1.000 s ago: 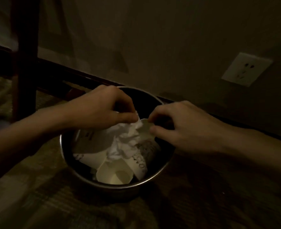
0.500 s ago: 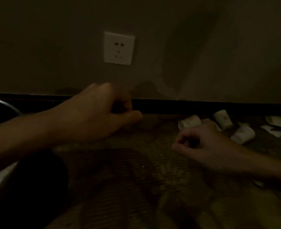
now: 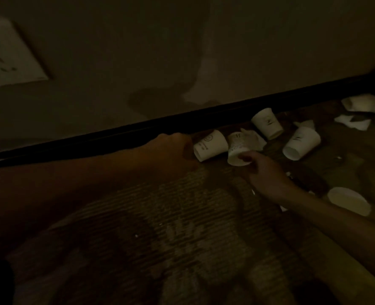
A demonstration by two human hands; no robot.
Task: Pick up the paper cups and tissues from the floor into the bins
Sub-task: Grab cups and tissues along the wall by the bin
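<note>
Several white paper cups lie on their sides on the patterned carpet by the dark skirting board. My left hand (image 3: 171, 150) reaches the mouth of the nearest cup (image 3: 212, 145); its fingertips are lost in the dark. My right hand (image 3: 263, 170) pinches the rim of the second cup (image 3: 235, 148), thumb at its mouth. A crumpled tissue (image 3: 253, 137) lies just behind that cup. Two more cups (image 3: 267, 123) (image 3: 301, 143) rest further right. The bin is out of view.
The wall with a white socket (image 3: 8, 53) runs along the back, above the black skirting board (image 3: 116, 135). At far right lie another cup (image 3: 360, 103), torn tissue (image 3: 354, 123) and a cup (image 3: 349, 200) near my right forearm. The room is dim.
The view has swung right, away from the bin and on to the littered floor. Both hands left the bin and moved right to the two nearest cups.
</note>
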